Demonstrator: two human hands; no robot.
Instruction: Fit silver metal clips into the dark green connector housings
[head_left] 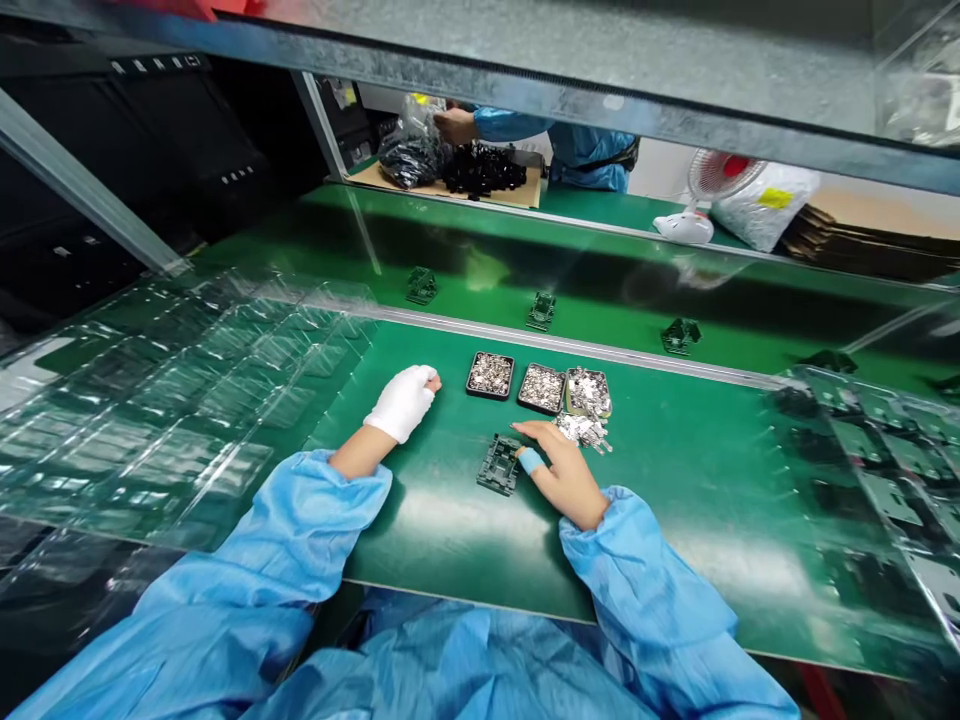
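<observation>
My left hand point(405, 403), in a white glove with bare fingertips, is closed just above the green worktop, left of the trays; what its fingers hold, if anything, is hidden. A dark green circuit board assembly point(498, 465) lies on the worktop in front of me. Beside its right edge is my right hand point(559, 468), fingers stretched out and apart, with a blue cover on the thumb. The thumb is close to the board; I cannot tell whether it touches. Beyond that hand lies a loose pile of small silvery metal pieces point(583, 432).
Small metal parts fill a left tray point(491, 393), a middle tray point(541, 407) and a right tray point(609, 410). Clear plastic trays point(187, 400) lie at left; others with parts point(892, 480) at right. Boards point(541, 310) sit on the green strip behind. A co-worker's arm point(510, 124) shows beyond.
</observation>
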